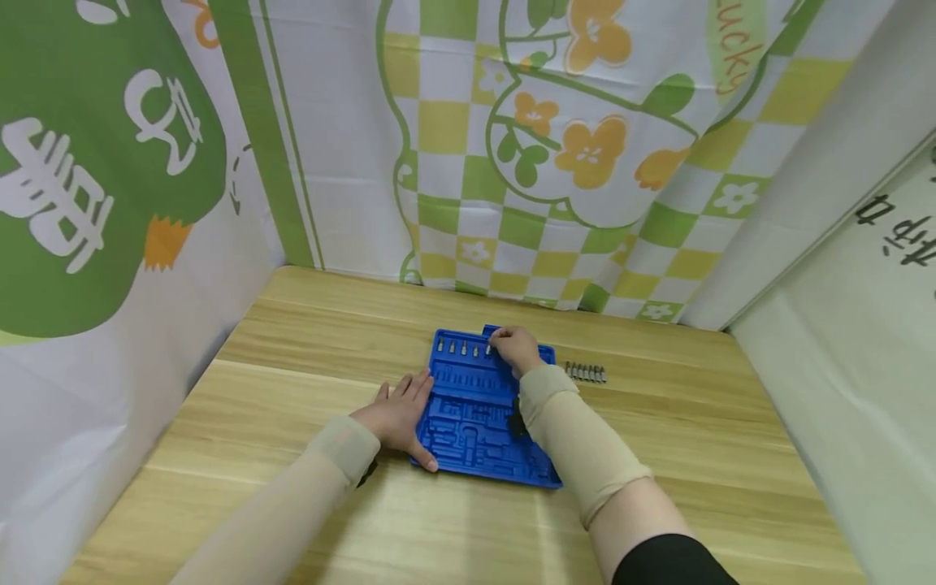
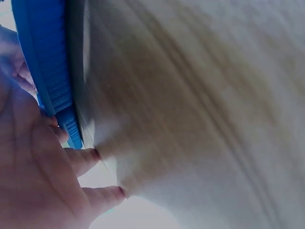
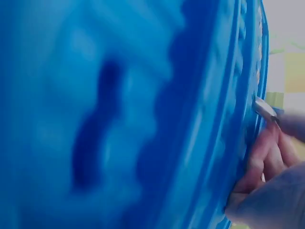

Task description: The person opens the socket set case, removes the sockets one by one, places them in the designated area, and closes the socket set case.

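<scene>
Head view: a blue tray (image 1: 478,414) of moulded plastic lies flat near the middle of a wooden table (image 1: 307,341), closer to the far edge than the near one. The left hand (image 1: 398,414) rests with straight fingers against the tray's left edge, thumb along its near left corner, steadying it. The right hand (image 1: 517,348) sits over the tray's far edge, fingers curled and pinching a small metal bit (image 1: 488,350) at the end of a short row of bits (image 1: 457,347) standing in slots along that edge. A second row of loose bits (image 1: 585,372) lies on the table just beside the tray's far right corner.

Left wrist view: blurred. Fingertips (image 2: 93,155) press on the table beside the tray's ribbed blue rim (image 2: 52,71).

Right wrist view: very blurred blue tray surface fills most of the frame. At the right, fingers (image 3: 262,162) close round the shiny bit (image 3: 265,109) at the tray's edge.

Handling, as a judgement: the tray looks light, thin and stiff, so it would slide unless held down at an edge. The bits look small, hard, smooth steel, likely slippery, and are best pinched at the shank between thumb and fingertip.
</scene>
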Demonstrator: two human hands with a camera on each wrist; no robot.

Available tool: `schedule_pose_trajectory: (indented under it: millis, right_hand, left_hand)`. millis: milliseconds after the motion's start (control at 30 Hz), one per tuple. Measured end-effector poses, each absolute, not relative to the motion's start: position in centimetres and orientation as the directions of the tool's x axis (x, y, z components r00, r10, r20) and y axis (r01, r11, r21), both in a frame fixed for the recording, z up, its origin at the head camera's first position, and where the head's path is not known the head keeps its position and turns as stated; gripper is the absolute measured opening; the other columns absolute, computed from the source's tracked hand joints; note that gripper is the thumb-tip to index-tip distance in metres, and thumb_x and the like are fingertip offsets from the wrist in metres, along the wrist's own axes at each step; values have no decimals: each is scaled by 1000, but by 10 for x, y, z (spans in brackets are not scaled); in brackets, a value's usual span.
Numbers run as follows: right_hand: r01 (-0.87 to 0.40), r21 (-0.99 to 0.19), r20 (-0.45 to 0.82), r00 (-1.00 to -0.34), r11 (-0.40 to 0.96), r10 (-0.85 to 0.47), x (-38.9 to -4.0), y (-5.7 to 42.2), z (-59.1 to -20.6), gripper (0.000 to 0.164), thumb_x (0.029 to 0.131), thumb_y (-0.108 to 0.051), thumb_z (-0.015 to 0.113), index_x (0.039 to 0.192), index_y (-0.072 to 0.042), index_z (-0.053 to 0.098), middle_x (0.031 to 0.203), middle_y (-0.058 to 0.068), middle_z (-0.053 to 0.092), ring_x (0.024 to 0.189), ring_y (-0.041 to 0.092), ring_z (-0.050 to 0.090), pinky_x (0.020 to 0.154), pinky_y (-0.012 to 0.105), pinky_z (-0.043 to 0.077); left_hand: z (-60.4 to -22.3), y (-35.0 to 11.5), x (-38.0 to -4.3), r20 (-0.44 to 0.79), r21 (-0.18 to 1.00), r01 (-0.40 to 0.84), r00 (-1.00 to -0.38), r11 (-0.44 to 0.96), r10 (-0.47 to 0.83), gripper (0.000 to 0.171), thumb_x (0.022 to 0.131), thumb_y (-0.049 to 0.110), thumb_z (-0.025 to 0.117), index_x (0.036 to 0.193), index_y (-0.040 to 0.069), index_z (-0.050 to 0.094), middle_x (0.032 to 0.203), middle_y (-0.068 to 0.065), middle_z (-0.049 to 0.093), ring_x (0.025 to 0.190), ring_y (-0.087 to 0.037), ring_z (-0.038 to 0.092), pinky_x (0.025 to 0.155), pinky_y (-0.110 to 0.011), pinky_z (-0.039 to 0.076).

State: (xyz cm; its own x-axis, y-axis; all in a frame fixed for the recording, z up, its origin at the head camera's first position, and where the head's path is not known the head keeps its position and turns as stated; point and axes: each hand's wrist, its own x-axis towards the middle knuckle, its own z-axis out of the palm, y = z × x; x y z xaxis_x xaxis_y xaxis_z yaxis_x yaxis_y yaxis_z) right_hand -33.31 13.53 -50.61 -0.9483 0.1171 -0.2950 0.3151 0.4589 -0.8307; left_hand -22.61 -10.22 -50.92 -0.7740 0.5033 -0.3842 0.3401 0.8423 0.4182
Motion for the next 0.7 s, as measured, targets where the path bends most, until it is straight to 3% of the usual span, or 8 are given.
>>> schedule_pose_trajectory:
  millis: [167,467,600,700]
  right_hand:
    - [346,-887,-303,-936,305,179,-332,140,-508,15,105,-11,61,117,-2,64,117,15,62,110,29,58,95,45,47]
    - [307,-894,-278,-951,328,133,-325,178,-496,26,106,-9,56,126,6,59,121,19,62,117,34,60,104,46,44]
    - [284,-901,-246,-957,329,152,-324,200,-491,29,104,-7,56,127,11,60,109,15,66,101,25,63,94,38,47]
    - [287,-898,-246,-956,334,160,-322,215,-489,30,104,-8,56,128,10,59,108,15,67,100,24,62,87,35,47]
  left_hand:
    - [-514,-101,-226,-382,412,348,-773,842,507,146,65,67,89,166,4,5,173,-11,-4,157,-37,-1,121,-65,4]
    - [-517,-99,-226,-371,414,350,-778,841,506,146,65,67,89,166,3,5,173,-12,-5,157,-38,0,121,-65,4]
    - [-514,-101,-225,-362,426,348,-780,835,510,145,66,66,89,165,2,5,173,-13,-5,157,-39,-1,121,-66,3]
    - [-513,-103,-225,-358,425,352,-781,834,512,145,67,66,89,165,1,5,173,-14,-5,156,-40,-1,120,-66,3]
